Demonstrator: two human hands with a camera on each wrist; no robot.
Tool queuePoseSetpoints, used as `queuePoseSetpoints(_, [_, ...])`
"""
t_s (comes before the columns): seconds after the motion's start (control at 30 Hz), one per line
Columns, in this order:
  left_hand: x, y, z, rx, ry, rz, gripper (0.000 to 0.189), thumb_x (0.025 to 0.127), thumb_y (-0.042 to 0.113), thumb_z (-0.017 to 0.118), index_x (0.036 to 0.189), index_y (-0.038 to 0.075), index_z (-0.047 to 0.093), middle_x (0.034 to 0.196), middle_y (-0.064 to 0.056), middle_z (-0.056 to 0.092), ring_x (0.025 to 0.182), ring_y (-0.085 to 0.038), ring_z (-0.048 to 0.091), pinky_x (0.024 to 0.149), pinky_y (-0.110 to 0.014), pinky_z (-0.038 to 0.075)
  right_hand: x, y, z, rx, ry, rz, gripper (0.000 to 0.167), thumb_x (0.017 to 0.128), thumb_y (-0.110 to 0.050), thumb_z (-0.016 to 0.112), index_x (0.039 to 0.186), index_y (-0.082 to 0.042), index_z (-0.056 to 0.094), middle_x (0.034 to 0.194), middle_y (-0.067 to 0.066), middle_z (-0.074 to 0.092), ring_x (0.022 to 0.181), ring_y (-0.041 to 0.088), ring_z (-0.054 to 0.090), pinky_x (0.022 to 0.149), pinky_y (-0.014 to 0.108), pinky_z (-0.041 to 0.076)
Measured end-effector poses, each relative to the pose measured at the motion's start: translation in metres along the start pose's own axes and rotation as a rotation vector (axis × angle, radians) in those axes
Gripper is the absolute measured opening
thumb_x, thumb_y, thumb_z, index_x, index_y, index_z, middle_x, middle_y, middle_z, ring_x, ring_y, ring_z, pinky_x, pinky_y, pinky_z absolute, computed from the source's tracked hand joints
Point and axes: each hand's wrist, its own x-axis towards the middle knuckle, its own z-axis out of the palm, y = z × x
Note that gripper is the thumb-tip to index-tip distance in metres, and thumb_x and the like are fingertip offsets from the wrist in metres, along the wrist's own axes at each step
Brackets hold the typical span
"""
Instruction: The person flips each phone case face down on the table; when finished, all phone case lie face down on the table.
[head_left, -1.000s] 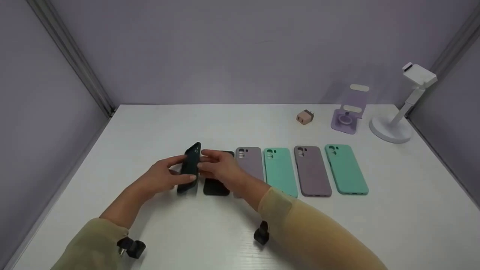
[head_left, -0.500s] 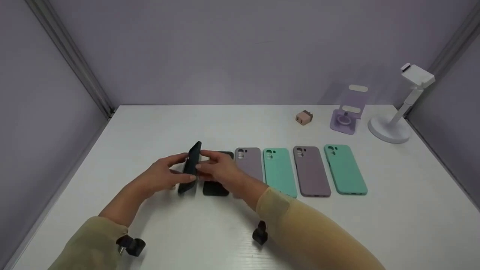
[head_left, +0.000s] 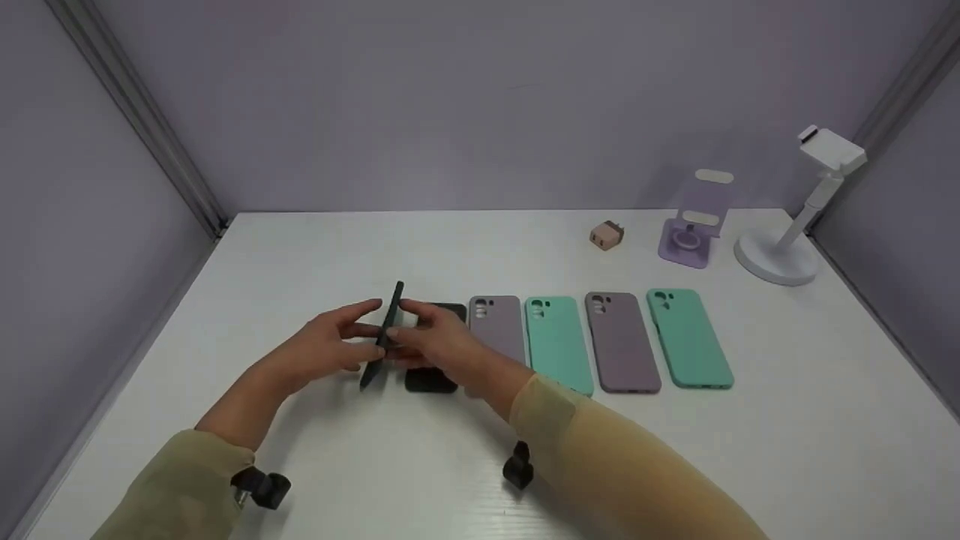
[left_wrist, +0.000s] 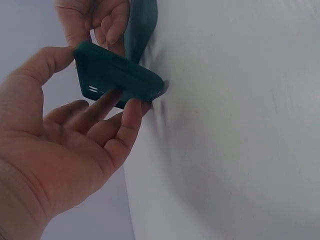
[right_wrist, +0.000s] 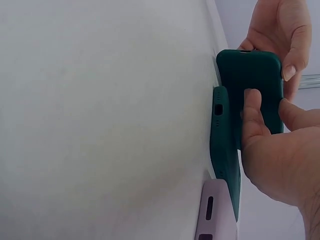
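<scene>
A dark green phone case (head_left: 371,370) stands on its long edge, steeply tilted, between the two hands. My left hand (head_left: 319,345) holds it from the left; in the left wrist view the thumb is at one edge of the case (left_wrist: 112,70) and fingertips touch its face. My right hand (head_left: 450,341) grips it from the right, with a finger flat on the face and the thumb at the edge in the right wrist view. Beneath the right hand, partly hidden, a second dark green case (head_left: 431,380) lies on the table.
Right of the hands lie a mauve case (head_left: 499,319), a mint case (head_left: 559,341), another mauve case (head_left: 624,345) and a green case (head_left: 690,337). Behind are a pink charger plug (head_left: 606,235), a purple phone stand (head_left: 686,251) and a white stand (head_left: 776,259).
The held case has turned from showing its broad face to nearly edge-on in the head view. Both hands stay close to the same place, fingers shifting slightly around it.
</scene>
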Motion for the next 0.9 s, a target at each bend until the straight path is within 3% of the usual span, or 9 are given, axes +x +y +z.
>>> queuePoseSetpoints(0.5, [0.0013,-0.0047,-0.0002,-0.020,-0.001,0.027,0.080,0.102,0.027,0.072,0.169,0.017,0.030,0.147,-0.016,0.063,0.123,-0.026,0.066,0.092,-0.043,0.054,0.0006,-0.0006,0.0007,-0.004,-0.026,0.001,0.061,0.105,-0.016,0.070,0.161,-0.024,0.048,0.115,0.009,0.077,0.104,0.025,0.077,0.090,0.037,0.061])
queuePoseSetpoints(0.73, [0.0038,-0.0050,0.0011,-0.041,0.054,0.041,0.071,0.101,0.017,0.065,0.166,0.019,0.038,0.138,-0.018,0.068,0.110,-0.027,0.070,0.082,-0.038,0.057,-0.0003,-0.0011,0.0008,-0.034,-0.030,-0.008,0.057,0.106,-0.016,0.068,0.159,-0.026,0.051,0.111,0.012,0.079,0.104,0.027,0.077,0.091,0.036,0.061])
queuePoseSetpoints(0.9, [0.0034,-0.0026,0.0041,-0.065,0.120,0.001,0.068,0.099,0.009,0.057,0.164,0.018,0.042,0.126,-0.020,0.073,0.101,-0.028,0.074,0.082,-0.039,0.060,-0.0002,-0.0006,0.0026,-0.072,-0.028,-0.033,0.061,0.104,-0.012,0.070,0.160,-0.022,0.049,0.114,0.014,0.076,0.103,0.029,0.076,0.090,0.037,0.061])
